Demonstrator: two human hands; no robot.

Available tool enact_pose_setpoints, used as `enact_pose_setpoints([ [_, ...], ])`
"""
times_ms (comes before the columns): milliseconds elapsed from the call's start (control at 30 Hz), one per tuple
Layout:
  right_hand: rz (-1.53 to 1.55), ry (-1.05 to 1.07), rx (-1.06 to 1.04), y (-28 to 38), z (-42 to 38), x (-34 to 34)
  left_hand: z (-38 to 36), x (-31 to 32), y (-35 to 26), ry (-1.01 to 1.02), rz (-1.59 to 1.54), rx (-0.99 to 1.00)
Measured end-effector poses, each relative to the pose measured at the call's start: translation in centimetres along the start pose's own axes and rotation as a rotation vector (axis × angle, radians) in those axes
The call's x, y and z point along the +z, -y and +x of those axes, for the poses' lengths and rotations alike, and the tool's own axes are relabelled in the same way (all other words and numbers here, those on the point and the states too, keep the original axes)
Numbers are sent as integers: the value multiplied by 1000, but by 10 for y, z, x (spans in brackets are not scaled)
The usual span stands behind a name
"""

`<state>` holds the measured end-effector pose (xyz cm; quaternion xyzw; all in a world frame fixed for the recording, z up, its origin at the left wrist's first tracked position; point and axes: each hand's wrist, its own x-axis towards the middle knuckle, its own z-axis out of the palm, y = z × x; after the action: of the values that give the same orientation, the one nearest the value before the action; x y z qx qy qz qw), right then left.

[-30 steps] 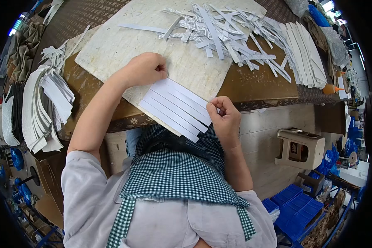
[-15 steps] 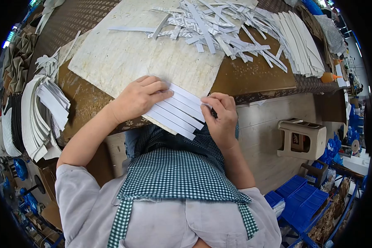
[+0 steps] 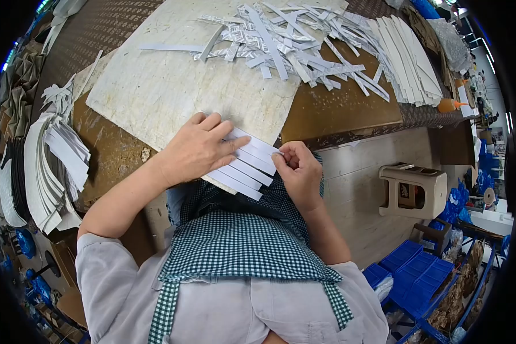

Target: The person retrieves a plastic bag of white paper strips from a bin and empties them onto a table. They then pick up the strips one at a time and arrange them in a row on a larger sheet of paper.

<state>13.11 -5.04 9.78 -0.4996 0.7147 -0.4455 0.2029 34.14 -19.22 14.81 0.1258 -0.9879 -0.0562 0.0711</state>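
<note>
Several white strips lie side by side, slanting over the near corner of a pale, stained board. Across their upper part rests my left hand, fingers extended and pressing on them. My right hand pinches the right end of the uppermost strip between thumb and fingertips. The free ends of the lower strips stick out past the board's edge, above the checked apron. Farther back on the board is a loose heap of white and silvery strips.
A stack of long white pieces lies at the back right, with an orange-tipped bottle beside it. Layered white pieces hang at the table's left. On the floor to the right stand a beige stool and blue crates.
My left hand has shifted a little to the right over the strips, its fingers more spread. My right hand has come slightly down and now pinches the end of the top strip. The view has shifted slightly.
</note>
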Motion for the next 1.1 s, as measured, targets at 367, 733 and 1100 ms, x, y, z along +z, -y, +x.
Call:
enact_pose_setpoints([
  [367,-79,-111,-295,22,65,-23,8,4,1,-72,-41,49],
  [733,-373,-129,-224,-9,162,29,7,-6,36,-401,-687,-501],
  [1100,4,205,-284,13,76,-14,28,-7,72,-492,-1265,-641],
])
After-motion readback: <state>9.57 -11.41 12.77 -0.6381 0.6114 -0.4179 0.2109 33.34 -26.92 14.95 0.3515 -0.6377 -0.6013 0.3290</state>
